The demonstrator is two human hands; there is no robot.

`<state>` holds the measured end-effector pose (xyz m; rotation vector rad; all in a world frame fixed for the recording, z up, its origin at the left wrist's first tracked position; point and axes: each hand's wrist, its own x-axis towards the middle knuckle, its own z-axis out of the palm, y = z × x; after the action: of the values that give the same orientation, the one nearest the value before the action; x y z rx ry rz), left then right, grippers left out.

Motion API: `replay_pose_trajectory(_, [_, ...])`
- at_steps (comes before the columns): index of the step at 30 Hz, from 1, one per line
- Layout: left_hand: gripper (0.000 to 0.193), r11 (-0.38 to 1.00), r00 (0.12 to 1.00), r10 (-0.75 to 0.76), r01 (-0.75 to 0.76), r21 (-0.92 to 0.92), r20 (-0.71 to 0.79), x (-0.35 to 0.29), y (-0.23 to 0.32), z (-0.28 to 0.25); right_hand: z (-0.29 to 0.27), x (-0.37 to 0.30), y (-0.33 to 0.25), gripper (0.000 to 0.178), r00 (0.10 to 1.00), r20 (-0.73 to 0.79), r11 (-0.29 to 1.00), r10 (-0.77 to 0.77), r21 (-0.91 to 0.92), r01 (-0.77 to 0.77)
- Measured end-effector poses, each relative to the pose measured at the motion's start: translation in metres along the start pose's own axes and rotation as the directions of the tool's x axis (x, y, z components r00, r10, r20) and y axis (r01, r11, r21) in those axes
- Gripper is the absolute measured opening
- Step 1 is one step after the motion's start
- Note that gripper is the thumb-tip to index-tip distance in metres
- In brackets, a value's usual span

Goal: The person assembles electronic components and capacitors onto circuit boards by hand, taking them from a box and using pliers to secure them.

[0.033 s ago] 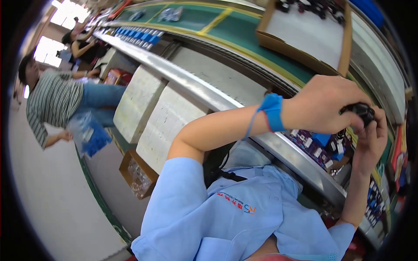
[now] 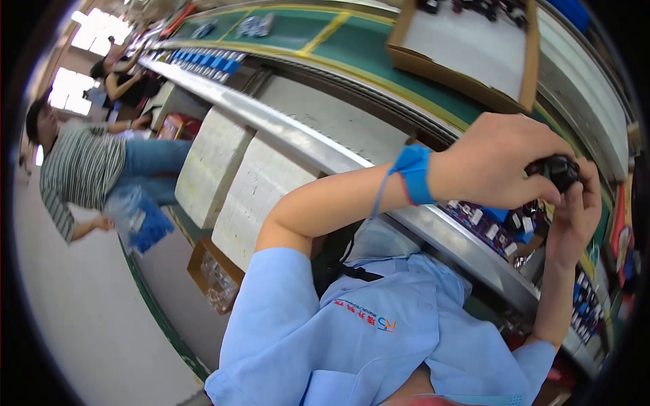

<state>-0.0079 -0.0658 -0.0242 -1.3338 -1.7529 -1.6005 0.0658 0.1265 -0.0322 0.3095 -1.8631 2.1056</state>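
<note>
My left hand (image 2: pixel 509 161), with a blue strap (image 2: pixel 414 174) around its wrist, holds a small glossy black rounded part (image 2: pixel 562 172) between thumb and fingers. From the other side, the fingers of my right hand (image 2: pixel 581 203) close on the same part. What kind of part it is does not show, and fingers cover some of it. Both hands are raised above a metal rail (image 2: pixel 298 126). Just beyond them lies a shallow cardboard tray (image 2: pixel 460 82) with a white lining and several dark parts along its far side.
A green conveyor belt (image 2: pixel 359 46) runs behind the rail. Below my hands are small purple and blue packages (image 2: pixel 482 227). White blocks (image 2: pixel 264 193) and a cardboard box (image 2: pixel 198 262) of clear pieces stand at left. A person (image 2: pixel 84 159) there carries a plastic bag (image 2: pixel 143 220).
The whole view has shifted slightly. More of the black part shows between my fingers; both hands still grip it. The person's bag sits slightly lower in the picture.
</note>
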Motion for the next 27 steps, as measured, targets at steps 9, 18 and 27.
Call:
replay_pose_trajectory(9, [0.034,0.963,0.827,-0.237,0.131,0.236,0.510,0.003,-0.006,-0.044,-0.032,-0.016,-0.003,0.020,0.992,0.014,0.905,0.128,-0.411,-0.111])
replay_pose_trajectory(18, [0.033,0.839,0.509,-0.465,-0.007,0.543,0.725,-0.002,0.003,-0.022,-0.097,-0.034,0.018,0.021,0.993,-0.013,0.811,0.119,-0.576,-0.105])
replay_pose_trajectory(27, [0.032,0.764,0.456,-0.473,-0.213,0.609,0.754,-0.010,0.002,-0.012,-0.132,-0.069,0.032,0.018,0.991,-0.106,0.705,0.080,-0.697,-0.131])
